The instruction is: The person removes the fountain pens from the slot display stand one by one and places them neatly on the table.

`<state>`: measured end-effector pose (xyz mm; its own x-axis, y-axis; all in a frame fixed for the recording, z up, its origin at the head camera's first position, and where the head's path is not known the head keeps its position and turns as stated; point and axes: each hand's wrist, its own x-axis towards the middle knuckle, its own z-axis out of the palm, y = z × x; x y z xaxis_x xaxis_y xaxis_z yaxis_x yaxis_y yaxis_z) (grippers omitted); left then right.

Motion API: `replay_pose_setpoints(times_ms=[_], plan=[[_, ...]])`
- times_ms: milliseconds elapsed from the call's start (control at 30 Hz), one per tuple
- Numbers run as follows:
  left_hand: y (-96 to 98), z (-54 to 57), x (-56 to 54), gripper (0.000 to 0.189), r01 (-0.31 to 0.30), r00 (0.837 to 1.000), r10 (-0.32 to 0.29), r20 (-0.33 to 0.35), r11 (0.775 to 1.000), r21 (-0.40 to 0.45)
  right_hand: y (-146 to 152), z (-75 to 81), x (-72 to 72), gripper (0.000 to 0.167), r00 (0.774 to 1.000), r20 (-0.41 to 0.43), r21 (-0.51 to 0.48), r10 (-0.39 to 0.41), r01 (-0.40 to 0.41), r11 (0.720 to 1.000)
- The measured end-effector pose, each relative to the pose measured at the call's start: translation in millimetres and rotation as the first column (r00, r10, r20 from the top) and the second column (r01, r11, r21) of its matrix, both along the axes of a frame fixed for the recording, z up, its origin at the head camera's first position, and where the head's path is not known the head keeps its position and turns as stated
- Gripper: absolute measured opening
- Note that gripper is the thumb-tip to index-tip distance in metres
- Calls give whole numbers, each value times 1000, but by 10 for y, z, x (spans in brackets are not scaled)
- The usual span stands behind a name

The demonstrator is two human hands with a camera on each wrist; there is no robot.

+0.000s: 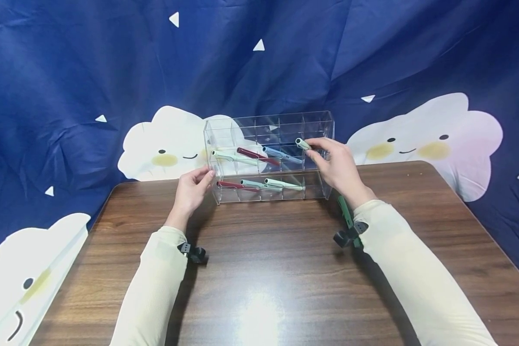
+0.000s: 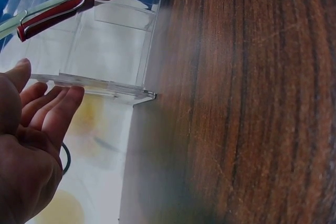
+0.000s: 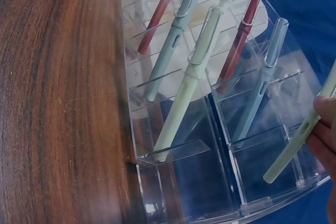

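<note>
A clear acrylic pen rack (image 1: 259, 198) with stepped compartments stands at the back of the table. My right hand (image 1: 339, 166) pinches a light green pen (image 3: 294, 153) over the rack's upper right compartments, its lower end tilted down into view there. My left hand (image 1: 190, 192) rests its fingertips against the rack's outer left wall, fingers fairly straight. Leaning in the upper tier are a light green pen (image 1: 233, 157), a dark red pen (image 1: 259, 156) and a blue pen (image 1: 283, 154). The lower tier holds a red pen (image 1: 235, 185), a blue-green pen (image 1: 259, 184) and a light green pen (image 3: 184, 93).
A dark green pen-like object (image 1: 345, 211) lies on the wooden table (image 1: 259, 259) by my right forearm, partly hidden behind the wrist camera (image 1: 348, 236). Close behind the rack hangs a blue curtain (image 1: 285, 72) with white clouds.
</note>
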<state>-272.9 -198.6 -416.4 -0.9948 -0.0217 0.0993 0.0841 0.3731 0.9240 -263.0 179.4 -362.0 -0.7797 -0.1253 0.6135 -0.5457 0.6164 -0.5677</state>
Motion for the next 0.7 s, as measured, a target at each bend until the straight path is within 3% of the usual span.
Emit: replay_pose_setpoints(times_ms=[333, 700], plan=[[1, -7, 7, 45, 5, 1000, -5, 2, 1000, -5, 4, 123, 81, 25, 997, -77, -49, -10, 6, 999], [-1, -4, 6, 45, 2, 1000, -2, 7, 1000, -4, 26, 225, 186, 26, 994, -108, -89, -8, -1, 996]])
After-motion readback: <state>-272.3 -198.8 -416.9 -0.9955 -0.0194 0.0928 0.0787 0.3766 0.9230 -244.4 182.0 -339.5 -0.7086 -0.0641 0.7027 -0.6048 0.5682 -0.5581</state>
